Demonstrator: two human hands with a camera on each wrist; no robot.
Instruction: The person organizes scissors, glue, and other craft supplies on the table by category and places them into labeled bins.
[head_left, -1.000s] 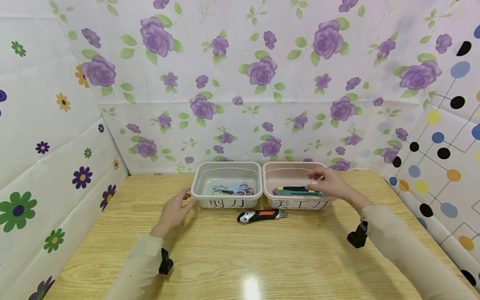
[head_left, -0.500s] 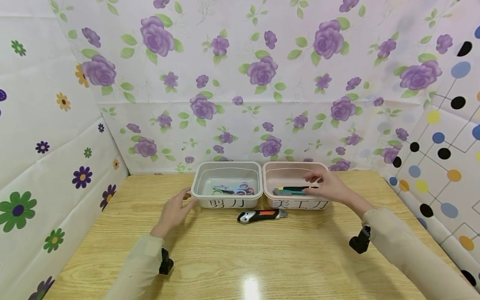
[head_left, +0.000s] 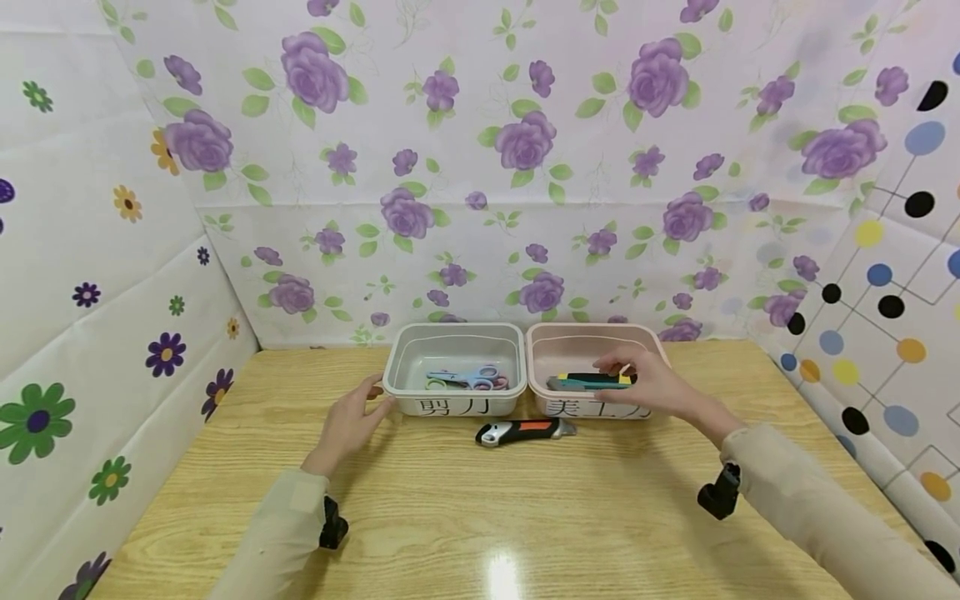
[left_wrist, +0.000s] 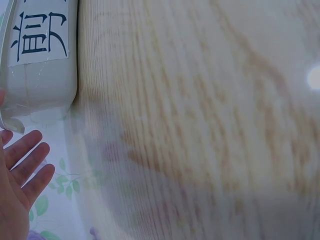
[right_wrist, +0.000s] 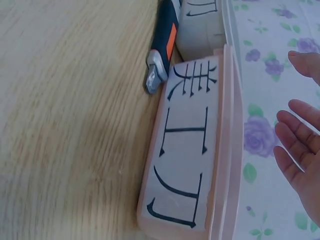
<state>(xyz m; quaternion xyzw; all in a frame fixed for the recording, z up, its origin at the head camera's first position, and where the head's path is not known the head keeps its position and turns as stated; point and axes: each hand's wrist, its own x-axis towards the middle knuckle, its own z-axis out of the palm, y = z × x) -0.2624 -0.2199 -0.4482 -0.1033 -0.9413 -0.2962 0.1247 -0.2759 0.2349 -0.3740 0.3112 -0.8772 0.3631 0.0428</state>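
My left hand (head_left: 350,423) is at the left front corner of the grey bin (head_left: 456,398), touching its rim. Its fingers (left_wrist: 31,162) look loosely extended in the left wrist view. Scissors (head_left: 472,378) with blue, green and pink handles lie inside that bin. Over the right side of the pink bin (head_left: 534,358) hovers my right hand (head_left: 648,385), fingers relaxed and nothing in them. Below it in the bin lie a teal utility knife (head_left: 588,383) and a black and yellow one (head_left: 585,377), partly hidden by the hand. A black and orange utility knife (head_left: 525,431) lies on the table before both bins.
The two bins stand side by side near the back edge of the wooden table (head_left: 450,508). White labels (right_wrist: 185,145) with black characters are on their fronts. Patterned cloth (head_left: 480,167) hangs behind and on both sides.
My right hand has shifted left over the pink bin, covering more of its front label. The left hand, both bins and the utility knife on the table have stayed put.
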